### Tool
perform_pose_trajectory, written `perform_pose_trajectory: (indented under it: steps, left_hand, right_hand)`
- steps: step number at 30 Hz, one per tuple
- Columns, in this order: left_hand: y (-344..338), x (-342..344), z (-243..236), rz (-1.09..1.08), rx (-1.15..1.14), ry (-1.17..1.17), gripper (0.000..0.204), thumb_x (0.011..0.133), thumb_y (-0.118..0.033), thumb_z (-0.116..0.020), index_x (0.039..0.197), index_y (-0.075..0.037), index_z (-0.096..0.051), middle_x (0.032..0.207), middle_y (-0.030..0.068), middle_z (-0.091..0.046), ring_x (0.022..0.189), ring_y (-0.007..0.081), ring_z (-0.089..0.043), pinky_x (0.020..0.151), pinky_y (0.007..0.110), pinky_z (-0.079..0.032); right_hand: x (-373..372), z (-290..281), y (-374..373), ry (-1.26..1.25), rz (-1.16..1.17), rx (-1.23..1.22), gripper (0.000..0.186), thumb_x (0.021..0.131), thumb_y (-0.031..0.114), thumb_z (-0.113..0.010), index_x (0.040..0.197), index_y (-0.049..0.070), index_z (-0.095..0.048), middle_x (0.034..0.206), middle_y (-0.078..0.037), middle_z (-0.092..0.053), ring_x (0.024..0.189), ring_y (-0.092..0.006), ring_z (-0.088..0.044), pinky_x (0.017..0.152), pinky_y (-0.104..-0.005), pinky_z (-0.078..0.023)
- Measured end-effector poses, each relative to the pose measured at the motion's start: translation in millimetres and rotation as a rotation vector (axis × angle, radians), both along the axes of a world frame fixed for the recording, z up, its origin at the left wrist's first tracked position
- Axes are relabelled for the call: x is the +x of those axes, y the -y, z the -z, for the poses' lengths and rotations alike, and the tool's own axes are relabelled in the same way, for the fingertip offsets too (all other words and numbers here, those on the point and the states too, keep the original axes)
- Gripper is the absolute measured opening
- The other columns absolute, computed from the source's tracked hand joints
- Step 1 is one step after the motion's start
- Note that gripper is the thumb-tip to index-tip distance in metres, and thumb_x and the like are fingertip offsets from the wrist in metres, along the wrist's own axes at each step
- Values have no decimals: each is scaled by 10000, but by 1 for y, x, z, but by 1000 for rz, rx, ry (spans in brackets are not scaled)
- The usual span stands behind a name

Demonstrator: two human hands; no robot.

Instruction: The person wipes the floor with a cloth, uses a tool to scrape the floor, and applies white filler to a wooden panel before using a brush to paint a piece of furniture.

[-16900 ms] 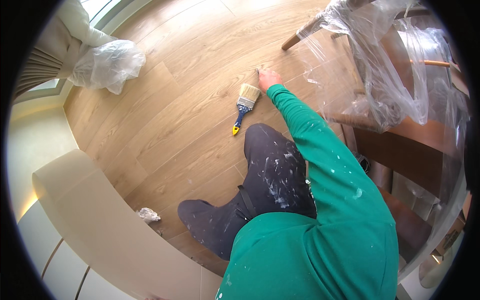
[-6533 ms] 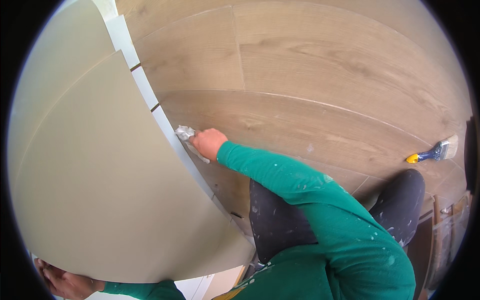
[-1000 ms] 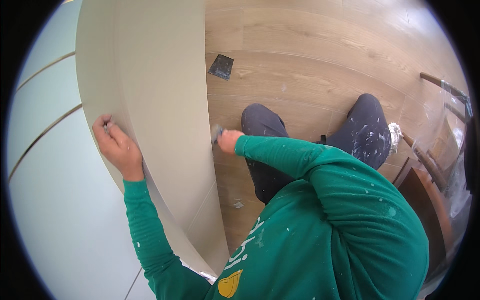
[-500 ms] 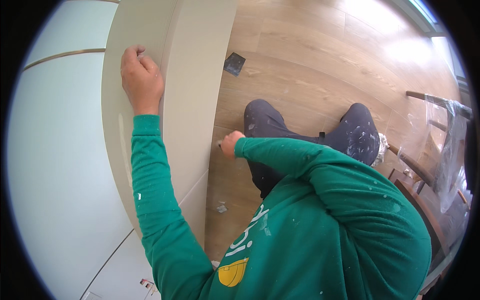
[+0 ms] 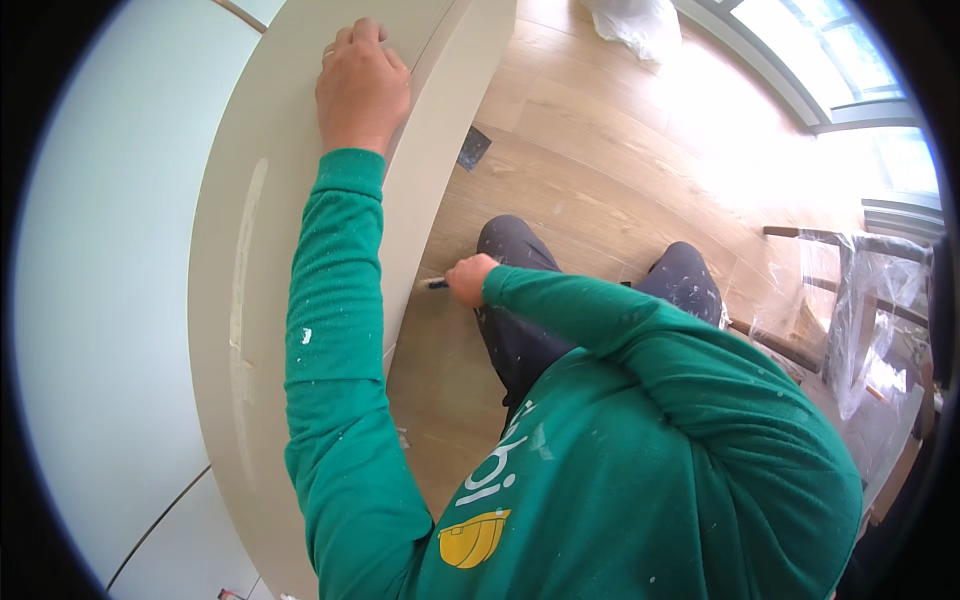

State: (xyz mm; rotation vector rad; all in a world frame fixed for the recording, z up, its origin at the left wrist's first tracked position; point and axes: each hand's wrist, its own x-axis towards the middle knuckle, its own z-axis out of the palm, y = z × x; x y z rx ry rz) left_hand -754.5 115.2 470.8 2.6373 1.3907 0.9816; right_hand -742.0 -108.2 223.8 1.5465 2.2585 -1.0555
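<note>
My left hand (image 5: 365,88) rests at the far end of a long beige panel (image 5: 290,180), its fingers curled; what they hold, if anything, is hidden. Along the panel's left part runs a pale streak (image 5: 248,240), like dried filler. Low beside the panel's right side, my right hand (image 5: 468,282) is closed around a small tool (image 5: 436,284) with a dark part and a pale tip. Its exact kind is too small to tell. That hand is in front of my knee, above the wood floor.
White panels (image 5: 110,300) stand to the left. On the wood floor (image 5: 580,120) lies a dark flat square (image 5: 473,148). A white plastic bag (image 5: 635,25) sits at the far end. At right is a wooden chair (image 5: 800,232) wrapped in clear plastic, near a bright window (image 5: 820,45).
My left hand has moved farther away along the beige panel. More of the tool shows from my right hand. The view has shifted, bringing the window and plastic bag into sight.
</note>
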Motion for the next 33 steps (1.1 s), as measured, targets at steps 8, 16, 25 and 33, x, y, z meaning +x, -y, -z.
perform_pose_trajectory:
  steps: [8, 16, 25, 33]
  left_hand:
    - [-8, -1, -4, -16, -13, -22, 237, 930, -148, -488, 1108, -70, -622, 1148, 136, -670, 1089, 368, -631, 894, 476, -533]
    - [-14, -1, -2, -9, -20, -20, 243, 919, -152, -497, 1107, -78, -631, 1165, 127, -675, 1093, 351, -636, 895, 476, -532]
    - [-19, 6, 5, -9, -47, -73, 287, 925, -122, -451, 1144, -63, -626, 1185, 128, -670, 1091, 348, -638, 880, 468, -524]
    - [-13, 13, 1, 14, -75, -63, 293, 935, -104, -437, 1150, -46, -627, 1178, 142, -671, 1089, 343, -639, 891, 445, -525]
  right_hand:
    - [207, -28, 2, 182, 838, 105, 398, 957, 251, -593, 1336, 129, -601, 1117, -174, -724, 1043, -363, -693, 844, -486, -557]
    - [236, 39, 77, 392, 919, -17, 378, 994, 179, -410, 1293, 19, -577, 1086, -204, -724, 1000, -359, -710, 829, -481, -577]
    - [243, 3, 118, 53, 727, -186, 514, 843, 116, -520, 1334, 196, -650, 1118, -178, -729, 1061, -384, -687, 908, -485, -550]
    - [342, 31, 99, 368, 1089, 51, 282, 938, 160, -509, 1130, 8, -647, 972, -206, -739, 903, -355, -730, 772, -475, -586]
